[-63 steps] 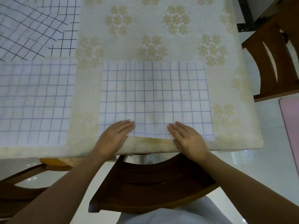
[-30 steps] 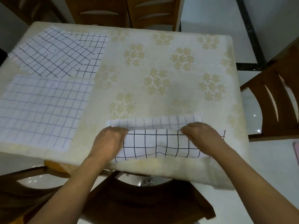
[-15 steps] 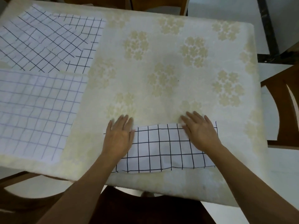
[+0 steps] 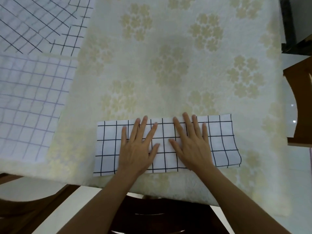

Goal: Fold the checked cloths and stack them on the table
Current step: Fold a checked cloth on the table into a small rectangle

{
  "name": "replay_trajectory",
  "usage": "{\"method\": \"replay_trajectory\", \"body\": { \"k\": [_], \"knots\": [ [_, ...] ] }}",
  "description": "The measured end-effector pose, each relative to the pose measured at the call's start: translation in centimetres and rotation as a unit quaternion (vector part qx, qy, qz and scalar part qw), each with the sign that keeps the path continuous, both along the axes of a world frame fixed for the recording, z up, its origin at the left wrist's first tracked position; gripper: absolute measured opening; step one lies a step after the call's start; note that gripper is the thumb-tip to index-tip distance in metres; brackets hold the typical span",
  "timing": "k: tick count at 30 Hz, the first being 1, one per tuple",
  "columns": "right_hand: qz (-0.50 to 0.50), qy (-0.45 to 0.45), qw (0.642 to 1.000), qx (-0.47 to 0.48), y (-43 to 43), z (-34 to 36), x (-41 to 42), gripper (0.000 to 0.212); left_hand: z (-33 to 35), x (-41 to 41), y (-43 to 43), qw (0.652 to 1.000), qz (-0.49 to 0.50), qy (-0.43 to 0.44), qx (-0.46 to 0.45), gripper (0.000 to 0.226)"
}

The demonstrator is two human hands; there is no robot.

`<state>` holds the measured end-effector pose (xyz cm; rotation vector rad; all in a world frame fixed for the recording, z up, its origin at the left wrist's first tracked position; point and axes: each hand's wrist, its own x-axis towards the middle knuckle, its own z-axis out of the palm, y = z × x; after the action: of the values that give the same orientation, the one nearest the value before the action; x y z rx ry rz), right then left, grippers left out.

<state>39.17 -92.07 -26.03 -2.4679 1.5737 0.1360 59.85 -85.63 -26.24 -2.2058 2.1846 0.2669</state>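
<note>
the folded cloth [image 4: 108, 147], a long strip with dark checks, lies at the near edge of the worktop [image 4: 168, 73]. our left hand [image 4: 137, 151] and right hand [image 4: 192, 147] press flat on its middle, side by side, fingers [image 4: 144, 126] straight and spread, gripping nothing. left of the folded cloth lies a pale-checked cloth [image 4: 30, 102], and beyond that a dark-lined cloth [image 4: 42, 22]. right of the folded cloth, off the worktop, stands a wooden chair [image 4: 302, 107].

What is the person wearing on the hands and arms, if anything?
Nothing that shows. The left hand and the right hand are bare: no gloves, rings, watch or bracelet. Both forearms are bare too, with no sleeve in view down to the picture's lower edge.
</note>
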Motion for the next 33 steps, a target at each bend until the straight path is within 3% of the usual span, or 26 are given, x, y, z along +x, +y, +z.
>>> {"method": "replay_trajectory", "body": {
  "k": [7, 12, 25, 33],
  "knots": [
    [-0.024, 0.014, 1.000, -0.005, -0.2, 0.2, -1.0, 0.073, 0.2, 0.9, 0.6, 1.000, 0.001, 0.010, -0.019, 0.066],
    [0.053, -0.007, 0.999, -0.007, 2.5, 0.2, 1.6, 0.071, 0.4, -1.4, 1.6, 0.999, -0.040, 0.024, -0.007, 0.066],
    [-0.071, 0.009, 0.997, -0.017, 0.1, -0.5, -10.1, 0.074, 0.0, 7.1, 3.2, 1.000, 0.014, -0.002, -0.012, 0.068],
    [-0.050, -0.026, 0.998, 0.004, 0.9, 0.2, -3.5, 0.077, 0.5, 3.6, 1.6, 0.997, -0.071, 0.009, -0.014, 0.067]
  ]
}}
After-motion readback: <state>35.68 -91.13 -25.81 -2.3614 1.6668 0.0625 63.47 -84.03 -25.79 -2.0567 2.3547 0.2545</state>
